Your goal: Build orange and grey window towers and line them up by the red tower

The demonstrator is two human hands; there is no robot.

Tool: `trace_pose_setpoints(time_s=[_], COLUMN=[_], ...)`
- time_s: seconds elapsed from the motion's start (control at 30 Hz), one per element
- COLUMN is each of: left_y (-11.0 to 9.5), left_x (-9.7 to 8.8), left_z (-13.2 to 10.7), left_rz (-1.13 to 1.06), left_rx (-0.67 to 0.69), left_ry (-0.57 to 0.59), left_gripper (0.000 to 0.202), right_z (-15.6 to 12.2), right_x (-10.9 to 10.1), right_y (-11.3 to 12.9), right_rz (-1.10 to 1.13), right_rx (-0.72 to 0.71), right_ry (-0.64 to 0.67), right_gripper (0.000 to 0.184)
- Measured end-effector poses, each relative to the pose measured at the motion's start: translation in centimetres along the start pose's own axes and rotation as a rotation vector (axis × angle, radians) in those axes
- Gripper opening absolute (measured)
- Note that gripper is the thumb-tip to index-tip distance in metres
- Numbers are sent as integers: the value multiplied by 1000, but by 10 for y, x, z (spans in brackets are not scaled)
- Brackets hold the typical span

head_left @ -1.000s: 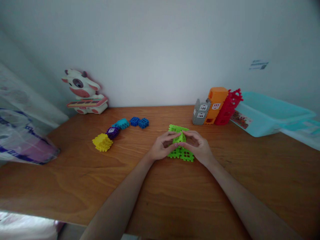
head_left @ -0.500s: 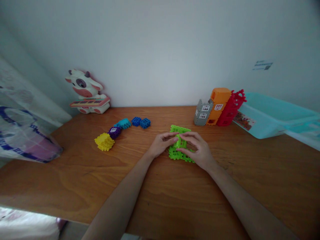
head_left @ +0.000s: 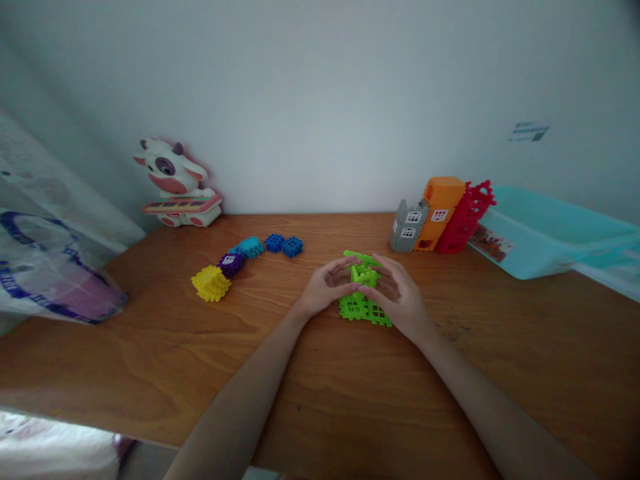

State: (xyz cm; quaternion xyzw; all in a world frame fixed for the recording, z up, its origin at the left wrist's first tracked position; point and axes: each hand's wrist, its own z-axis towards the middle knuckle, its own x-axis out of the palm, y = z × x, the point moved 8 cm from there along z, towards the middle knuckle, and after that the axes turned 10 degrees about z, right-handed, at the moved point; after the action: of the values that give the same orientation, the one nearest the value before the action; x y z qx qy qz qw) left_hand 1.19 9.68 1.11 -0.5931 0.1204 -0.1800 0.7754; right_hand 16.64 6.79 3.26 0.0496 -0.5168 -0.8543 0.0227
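The left hand point(head_left: 327, 288) and right hand point(head_left: 397, 300) press curved fingers point(head_left: 350, 265) against opposite sides of a lime-green plastic waffle-block assembly point(head_left: 364, 275), whose boxy upper section rises from flat lattice panels resting on the brown wooden surface point(head_left: 150, 360).

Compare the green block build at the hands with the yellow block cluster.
The green waffle-block build is larger than the yellow waffle-block cluster. The green build shows open grid panels, while the yellow cluster looks compact. The green build sits between the left hand and right hand, whose fingers touch it; the yellow cluster lies untouched, further left, beside a purple block. Both are interlocking plastic grid pieces on the wooden table.
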Motion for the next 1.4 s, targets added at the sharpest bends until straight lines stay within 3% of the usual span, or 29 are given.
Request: trace_pose_setpoints(time_s=[0.1,0.17,0.37,0.63,0.8,0.93,1.1,1.23,1.4], left_y=[-2,0,-5,-19,-21,-11,4,2,-8], left_x=[0,-3,-12,-12,-10,-13,-8,-14,-41], left_z=[0,-1,-3,-4,-5,-5,-2,-1,-6], left_rz=[6,20,240,427,450,325,139,186,385], left_rx=[27,3,7,134,194,101,-31,-44,-52], left_ry=[-10,-52,-185,-229,-224,-247,-174,-168,-246], left_gripper=[62,61,38,30,27,35,68,68,66], right_z=[0,1,4,1,3,4,3,2,0], right_x=[2,0,-13,-11,-14,-13,-6,-2,6], right_y=[-19,-23,-20,-17,-14,-11,-14,-15,3], right_rz=[159,195,173,71,50,53,96,78,-221], right_rx=[186,231,207,131,89,95,165,180,7], right_ry=[39,19,-151,-168,-165,-166,-115,5,228], right_gripper=[52,48,44,29,25,28,34,41,49])
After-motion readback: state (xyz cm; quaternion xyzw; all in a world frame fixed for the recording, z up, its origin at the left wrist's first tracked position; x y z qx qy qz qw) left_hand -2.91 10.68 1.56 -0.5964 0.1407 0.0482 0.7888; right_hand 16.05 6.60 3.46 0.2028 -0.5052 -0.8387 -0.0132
